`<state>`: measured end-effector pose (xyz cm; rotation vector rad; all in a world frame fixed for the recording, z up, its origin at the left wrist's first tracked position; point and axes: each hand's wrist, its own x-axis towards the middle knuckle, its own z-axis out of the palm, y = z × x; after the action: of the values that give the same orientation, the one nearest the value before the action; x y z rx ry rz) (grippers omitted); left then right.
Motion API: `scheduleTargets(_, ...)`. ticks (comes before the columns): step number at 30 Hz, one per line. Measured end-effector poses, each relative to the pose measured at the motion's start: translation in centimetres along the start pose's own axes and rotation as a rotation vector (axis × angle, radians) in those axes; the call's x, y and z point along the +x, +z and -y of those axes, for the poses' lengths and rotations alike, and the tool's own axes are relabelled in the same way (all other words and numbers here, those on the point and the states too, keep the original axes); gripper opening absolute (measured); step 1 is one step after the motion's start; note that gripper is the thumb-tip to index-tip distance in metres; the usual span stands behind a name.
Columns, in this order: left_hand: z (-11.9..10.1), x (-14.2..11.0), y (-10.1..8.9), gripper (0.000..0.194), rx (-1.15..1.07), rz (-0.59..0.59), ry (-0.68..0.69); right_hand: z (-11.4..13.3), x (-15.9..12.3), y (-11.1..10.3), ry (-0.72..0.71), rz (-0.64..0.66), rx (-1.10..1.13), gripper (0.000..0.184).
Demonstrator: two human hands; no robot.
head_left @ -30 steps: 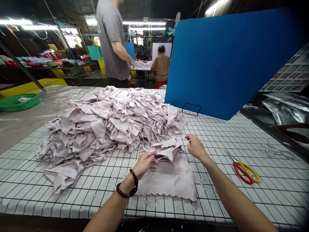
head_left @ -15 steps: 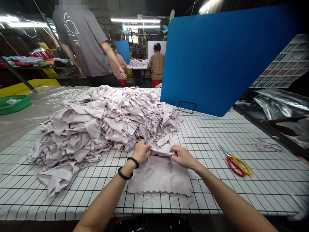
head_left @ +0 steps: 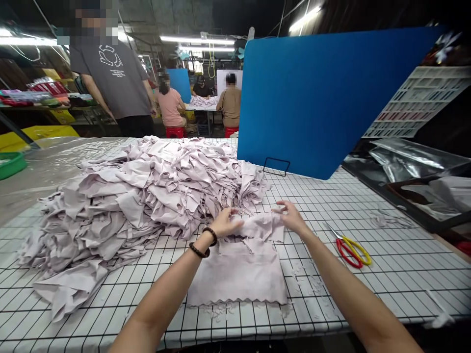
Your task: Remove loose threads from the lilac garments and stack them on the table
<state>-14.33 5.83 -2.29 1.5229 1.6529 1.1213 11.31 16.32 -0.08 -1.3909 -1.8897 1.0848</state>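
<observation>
A pale lilac fabric piece [head_left: 235,279] with a wavy lower edge lies flat before me. Just beyond it, another part of pale cloth [head_left: 261,226] is spread loosely; I cannot tell whether the two are joined. My left hand [head_left: 225,223], with two dark bead bracelets on the wrist, rests at the left end of this upper cloth, thumb and fingers apart. Over at its right end is my right hand [head_left: 293,218], fingers stretched and slightly blurred, at the cloth's edge. Nothing shows pinched in either hand.
A large heap of similar cloth [head_left: 158,186] covers the table's left and middle. Scissors [head_left: 351,250] with red and yellow handles lie right. A blue panel [head_left: 316,103] stands behind on a wire stand [head_left: 276,166]. Thread scraps [head_left: 392,218] lie right. Several people are beyond the table.
My hands have let go of the pinched cloth edge and moved apart, the right one outward and away. The upper cloth now lies flatter and wider. The camera view has shifted slightly.
</observation>
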Motion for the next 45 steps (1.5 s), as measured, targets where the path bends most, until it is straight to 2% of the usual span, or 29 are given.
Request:
scheduleTargets(2, 0.6, -1.5, 0.2, 0.054, 0.175, 0.113, 0.052, -0.3, -1.5, 1.1, -0.165, 0.093, -0.29, 0.048)
scheduleTargets(4, 1.1, -2.4, 0.5, 0.048, 0.381, 0.154, 0.085, -0.4, -2.7, 2.1, -0.303, 0.164, -0.602, 0.039)
scheduleTargets(6, 1.5, -2.7, 0.8, 0.042, 0.489, 0.138, 0.084, -0.4, -3.4, 2.5, -0.364, 0.145, -0.791, 0.028)
scheduleTargets(8, 1.9, -2.5, 1.0, 0.044, 0.508, 0.116, 0.067, -0.3, -3.8, 2.6, -0.404, 0.094, -0.888, 0.027)
scheduleTargets(9, 2.0, -2.3, 1.1, 0.046, 0.51, 0.111, 0.061, -0.3, -3.9, 2.6, -0.427, 0.085, -0.913, 0.027)
scheduleTargets(11, 2.2, -2.0, 1.3, 0.044, 0.513, 0.11, 0.05, -0.4, -4.1, 2.8, -0.46, 0.146, -0.904, 0.023)
scheduleTargets(14, 2.0, -1.3, 1.4, 0.027, 0.493, 0.101, 0.042, -0.6, -4.2, 3.4, -0.438, 0.256, -0.815, 0.019)
scheduleTargets(17, 1.3, -0.5, 1.4, 0.016, 0.452, 0.052, 0.028, -0.6, -4.0, 4.4, -0.38, 0.19, -0.802, 0.028)
scheduleTargets(21, -0.2, 1.1, 1.7, 0.024, 0.391, -0.029, 0.008, 0.6, -3.5, 5.5, -0.295, 0.102, -0.781, 0.04)
scheduleTargets(24, -1.5, 2.1, 2.2, 0.025, 0.371, -0.062, -0.002, 1.9, -3.2, 6.2, -0.225, 0.036, -0.791, 0.037)
scheduleTargets(26, -2.3, 2.6, 2.4, 0.024, 0.366, -0.084, -0.004, 2.4, -2.8, 6.2, -0.189, 0.018, -0.846, 0.026)
scheduleTargets(28, -2.7, 2.8, 2.3, 0.021, 0.363, -0.116, -0.008, 2.8, -2.2, 5.5, -0.162, 0.032, -0.877, 0.015)
scheduleTargets(31, -2.6, 2.8, 1.9, 0.019, 0.347, -0.167, -0.036, 3.6, -1.2, 2.8, -0.119, 0.008, -0.85, 0.017)
scheduleTargets(34, -2.0, 2.7, 1.9, 0.018, 0.294, -0.19, -0.104, 5.4, -0.7, -0.8, -0.14, -0.137, -0.734, 0.024)
scheduleTargets(37, -1.3, 3.0, 2.6, 0.019, 0.19, -0.198, -0.19, 8.0, -0.5, -4.0, -0.233, -0.276, -0.655, 0.025)
scheduleTargets(41, -0.7, 3.8, 3.4, 0.016, -0.055, -0.175, -0.32, 10.5, -0.1, -7.3, -0.26, -0.387, -0.688, 0.023)
scheduleTargets(43, -0.5, 4.1, 3.2, 0.011, -0.234, -0.135, -0.375, 10.8, 0.5, -8.7, -0.211, -0.413, -0.727, 0.022)
scheduleTargets(45, -0.5, 4.3, 2.2, 0.011, -0.464, -0.092, -0.376, 10.4, 1.4, -10.0, -0.123, -0.372, -0.787, 0.018)
